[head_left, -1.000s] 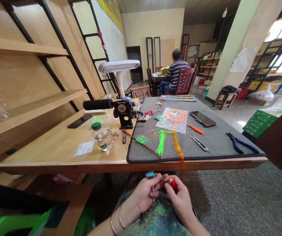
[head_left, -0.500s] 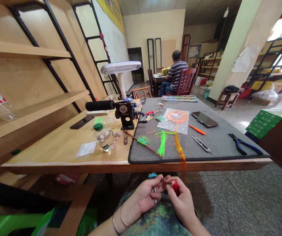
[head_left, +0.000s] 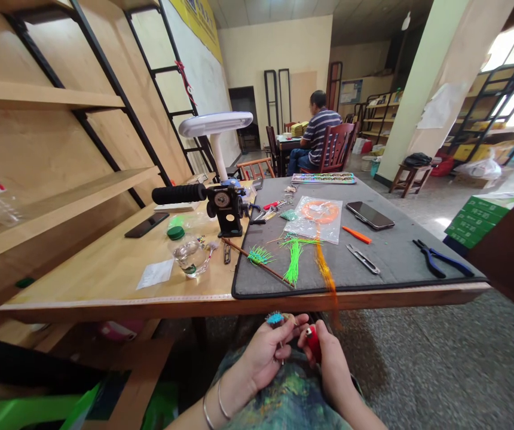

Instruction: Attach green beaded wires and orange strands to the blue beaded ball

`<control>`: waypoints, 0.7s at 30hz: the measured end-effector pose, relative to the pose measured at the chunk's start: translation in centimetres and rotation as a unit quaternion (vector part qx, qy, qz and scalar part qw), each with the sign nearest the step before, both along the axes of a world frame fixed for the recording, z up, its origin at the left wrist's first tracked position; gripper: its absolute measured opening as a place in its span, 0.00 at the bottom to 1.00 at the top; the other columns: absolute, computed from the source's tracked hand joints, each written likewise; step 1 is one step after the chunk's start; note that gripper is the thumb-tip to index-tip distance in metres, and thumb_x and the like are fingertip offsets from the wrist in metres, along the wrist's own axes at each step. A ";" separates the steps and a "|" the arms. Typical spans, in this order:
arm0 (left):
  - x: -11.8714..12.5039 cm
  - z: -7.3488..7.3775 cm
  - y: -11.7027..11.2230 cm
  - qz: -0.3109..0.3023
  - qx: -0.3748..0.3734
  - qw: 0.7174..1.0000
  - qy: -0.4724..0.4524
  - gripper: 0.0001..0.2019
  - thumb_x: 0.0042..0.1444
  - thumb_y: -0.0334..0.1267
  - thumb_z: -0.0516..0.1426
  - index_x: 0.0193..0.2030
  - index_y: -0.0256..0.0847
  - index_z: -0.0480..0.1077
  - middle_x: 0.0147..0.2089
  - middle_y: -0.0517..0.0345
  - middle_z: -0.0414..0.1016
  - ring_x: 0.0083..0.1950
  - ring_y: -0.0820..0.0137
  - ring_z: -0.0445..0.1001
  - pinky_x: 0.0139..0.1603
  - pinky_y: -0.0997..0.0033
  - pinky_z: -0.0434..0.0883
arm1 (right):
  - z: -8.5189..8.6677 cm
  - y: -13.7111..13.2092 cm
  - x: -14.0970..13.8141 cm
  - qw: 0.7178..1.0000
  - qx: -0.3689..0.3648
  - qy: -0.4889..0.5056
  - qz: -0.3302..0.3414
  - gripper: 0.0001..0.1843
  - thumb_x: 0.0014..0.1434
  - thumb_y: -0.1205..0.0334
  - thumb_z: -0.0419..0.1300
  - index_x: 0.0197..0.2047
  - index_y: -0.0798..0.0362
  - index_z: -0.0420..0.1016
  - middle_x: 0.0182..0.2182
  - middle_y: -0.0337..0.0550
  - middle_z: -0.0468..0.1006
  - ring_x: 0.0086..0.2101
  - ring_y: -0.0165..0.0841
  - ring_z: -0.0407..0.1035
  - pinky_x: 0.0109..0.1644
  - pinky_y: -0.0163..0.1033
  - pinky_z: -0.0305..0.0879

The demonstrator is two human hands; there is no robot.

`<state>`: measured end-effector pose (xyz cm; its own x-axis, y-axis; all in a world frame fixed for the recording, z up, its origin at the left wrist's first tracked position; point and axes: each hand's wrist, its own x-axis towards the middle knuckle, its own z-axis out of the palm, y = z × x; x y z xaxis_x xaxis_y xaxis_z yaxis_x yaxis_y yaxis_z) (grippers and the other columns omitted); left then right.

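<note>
My left hand [head_left: 268, 352] is closed, palm partly up, with a small blue bristly piece [head_left: 275, 318] sticking out above its thumb. Thin shiny metal bits show between its curled fingers; their kind is too small to make out. Close by on the right, my right hand [head_left: 331, 358] is wrapped round a red lighter [head_left: 312, 341], its metal top pointing up and left toward the left fingers. Both hands are over my lap, below the table's front edge.
On the grey mat [head_left: 261, 283] lie green strands [head_left: 293, 260], orange strands [head_left: 326, 269], thread snips [head_left: 363, 258], an orange tool [head_left: 357, 235], blue-handled pliers [head_left: 440, 261] and a phone [head_left: 370, 215]. Left stand a black clamp device [head_left: 229, 212], a lamp [head_left: 216, 123] and a water cup [head_left: 190, 258]. A person [head_left: 320, 128] sits behind.
My right hand has turned, its thumb now upright along the lighter. The blue piece has risen slightly and shows more. The left fingers have spread a little, and the view has shifted slightly.
</note>
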<state>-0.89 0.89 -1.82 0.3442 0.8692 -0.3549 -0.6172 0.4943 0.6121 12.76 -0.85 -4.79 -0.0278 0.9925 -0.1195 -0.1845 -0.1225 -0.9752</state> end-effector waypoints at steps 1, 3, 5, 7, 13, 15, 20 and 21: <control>0.0 0.0 0.0 0.001 0.003 1.000 0.005 0.06 0.49 0.31 0.67 0.31 0.33 0.74 0.47 0.42 0.80 0.36 0.74 0.78 0.14 0.88 0.50 | -0.1 0.1 -0.1 1.000 -0.018 0.007 0.001 0.36 0.57 0.29 0.45 0.22 0.55 0.70 0.14 0.34 0.60 0.17 0.26 0.53 0.21 0.32 0.49; 0.0 0.0 0.0 -0.001 0.003 1.000 0.012 0.07 0.49 0.32 0.67 0.32 0.33 0.74 0.47 0.42 0.80 0.36 0.74 0.78 0.14 0.88 0.50 | -0.4 0.3 -0.3 0.999 -0.031 0.015 0.001 0.36 0.56 0.29 0.47 0.21 0.55 0.70 0.13 0.33 0.59 0.16 0.25 0.52 0.21 0.32 0.47; 0.0 -0.1 0.0 -0.003 0.004 1.000 0.020 0.08 0.48 0.33 0.68 0.32 0.33 0.74 0.48 0.41 0.80 0.35 0.74 0.78 0.14 0.88 0.50 | -0.6 0.3 -0.3 1.000 -0.022 0.021 -0.004 0.36 0.56 0.29 0.48 0.21 0.55 0.70 0.13 0.33 0.58 0.16 0.25 0.51 0.20 0.31 0.47; 0.1 -0.2 0.0 0.000 0.004 0.999 0.034 0.08 0.48 0.33 0.68 0.32 0.33 0.74 0.47 0.41 0.80 0.38 0.71 0.78 0.14 0.87 0.49 | -0.9 0.3 -0.1 0.999 -0.010 0.027 -0.017 0.35 0.55 0.29 0.48 0.22 0.55 0.71 0.13 0.33 0.58 0.17 0.25 0.51 0.21 0.31 0.47; 0.6 -0.1 -0.1 0.023 0.014 0.997 0.077 0.12 0.45 0.36 0.69 0.33 0.34 0.74 0.49 0.39 0.79 0.51 0.59 0.77 0.15 0.86 0.50 | -1.4 0.4 1.3 0.997 0.067 -0.013 -0.029 0.32 0.56 0.31 0.50 0.25 0.54 0.69 0.16 0.32 0.58 0.18 0.26 0.51 0.22 0.31 0.50; 0.6 -0.1 -0.2 0.022 0.029 0.996 0.087 0.14 0.44 0.38 0.70 0.34 0.34 0.74 0.50 0.39 0.79 0.52 0.56 0.76 0.15 0.86 0.50 | -1.5 0.5 1.6 0.992 0.102 -0.041 -0.065 0.28 0.57 0.35 0.53 0.25 0.53 0.69 0.17 0.32 0.59 0.20 0.26 0.53 0.24 0.31 0.53; 0.5 -0.6 0.0 0.036 0.042 0.993 0.105 0.19 0.38 0.44 0.72 0.33 0.34 0.75 0.49 0.37 0.79 0.52 0.51 0.76 0.15 0.86 0.49 | -1.5 1.1 2.9 0.966 0.164 -0.142 -0.137 0.19 0.52 0.44 0.62 0.31 0.54 0.72 0.19 0.32 0.64 0.20 0.27 0.55 0.24 0.31 0.55; 0.5 -0.7 0.0 0.040 0.043 0.992 0.108 0.20 0.36 0.45 0.72 0.33 0.34 0.76 0.49 0.36 0.79 0.52 0.50 0.76 0.14 0.86 0.48 | -1.3 1.3 3.6 0.960 0.169 -0.162 -0.153 0.19 0.53 0.45 0.62 0.31 0.54 0.73 0.18 0.32 0.62 0.19 0.26 0.54 0.23 0.30 0.54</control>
<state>-0.43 0.91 -2.55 0.1973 0.9211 -0.3355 -0.5027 0.3889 0.7721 16.32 0.44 -6.12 0.2561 0.9316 0.2580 0.1586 0.2227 -0.9619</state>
